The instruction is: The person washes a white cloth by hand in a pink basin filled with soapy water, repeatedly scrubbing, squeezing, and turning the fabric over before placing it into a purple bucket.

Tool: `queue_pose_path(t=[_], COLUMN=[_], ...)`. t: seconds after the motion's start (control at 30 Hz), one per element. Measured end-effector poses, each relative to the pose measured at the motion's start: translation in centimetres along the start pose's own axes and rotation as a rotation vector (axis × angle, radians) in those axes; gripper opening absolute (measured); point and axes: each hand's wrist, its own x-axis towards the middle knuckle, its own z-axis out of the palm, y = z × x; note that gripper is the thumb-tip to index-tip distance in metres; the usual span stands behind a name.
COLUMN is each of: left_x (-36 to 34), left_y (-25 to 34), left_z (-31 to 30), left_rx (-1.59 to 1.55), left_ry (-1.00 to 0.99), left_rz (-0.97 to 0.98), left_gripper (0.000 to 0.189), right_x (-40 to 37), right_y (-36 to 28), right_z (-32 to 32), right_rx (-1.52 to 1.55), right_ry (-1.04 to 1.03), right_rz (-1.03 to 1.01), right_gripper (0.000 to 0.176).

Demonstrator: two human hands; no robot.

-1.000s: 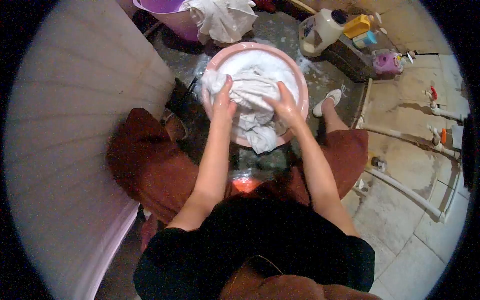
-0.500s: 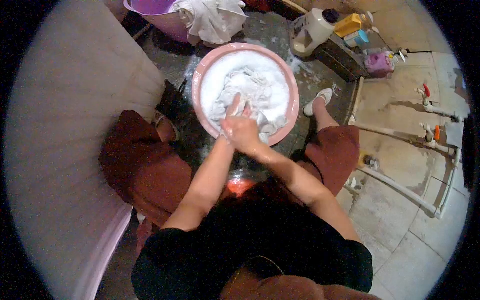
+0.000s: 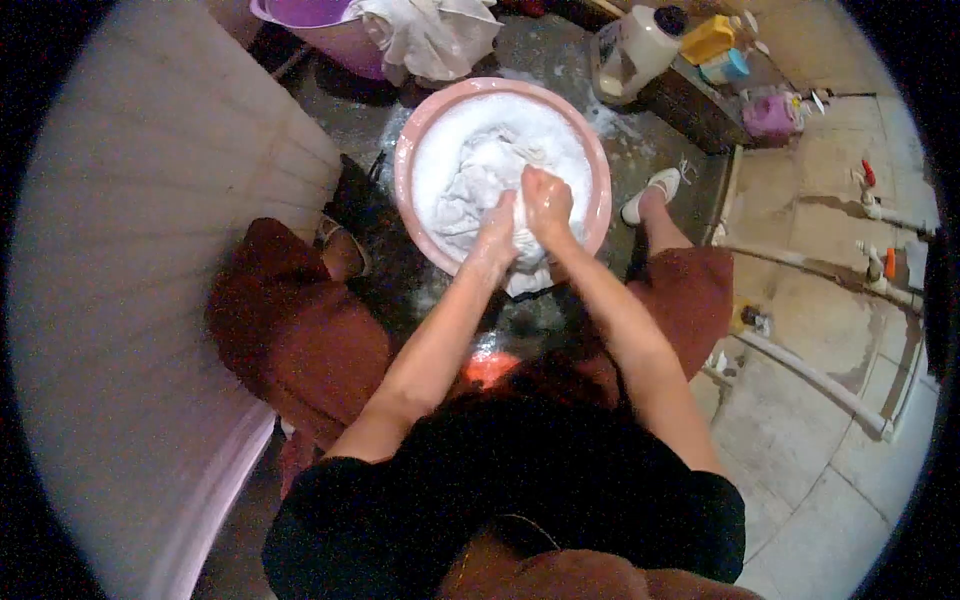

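Note:
A pink basin (image 3: 404, 180) full of white suds (image 3: 438, 135) sits on the wet floor between my feet. Wet white cloth (image 3: 468, 188) lies bunched in the foam, and part of it hangs over the near rim. My left hand (image 3: 502, 228) is closed on the cloth near the front of the basin. Just right of it, my right hand (image 3: 547, 200) makes a fist round another part of the same cloth. Suds and folds hide some of the fingertips.
A purple tub (image 3: 330, 38) with white fabric (image 3: 425, 35) over its side stands beyond the basin. A big pale jug (image 3: 637, 55), a yellow bottle (image 3: 707, 40) and a pink-purple bottle (image 3: 770, 115) are at back right. Taps (image 3: 868, 175) and pipes line the right wall.
My hands were crossed close together at the basin's near side. Now they are apart side by side, the right further forward and right, with cloth between them. The view has shifted slightly.

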Motion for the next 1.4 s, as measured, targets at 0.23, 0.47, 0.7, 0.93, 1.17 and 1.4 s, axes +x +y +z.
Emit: queue_pose_path(t=[0.23,0.47,0.7,0.93,1.17,1.4], left_x=[2.2,-0.5,7.6,2.2,4.0,1.7], left_y=[-4.0,9.1,12.0,4.7,1.4,3.8], left_z=[-3.9,3.8,-2.9,-2.4,-1.3,-1.5], left_rx=[-0.313,-0.211,0.775,-0.067,-0.210,-0.234], left_ry=[-0.613,-0.364,0.317,-0.225,-0.198,-0.286], left_rz=[0.553,0.488,1.003,-0.208,0.007,-0.220], left_gripper=[0.036,0.040,0.065,0.055,0.042,0.046], right_x=[-5.2,3.3,-1.4,-1.6,-1.6,-4.4], right_y=[-3.4,2.0,8.5,-4.5,-1.9,-4.9], right_z=[1.4,-4.1,1.7,-2.5,0.8,1.7], right_rx=[-0.221,0.291,-0.310,0.083,-0.119,0.135], right_ry=[-0.094,-0.590,-0.407,-0.472,-0.161,0.027], right_rz=[-0.376,0.633,-0.515,0.156,-0.097,0.050], right_gripper=[0.024,0.065,0.047,0.034,0.024,0.024])
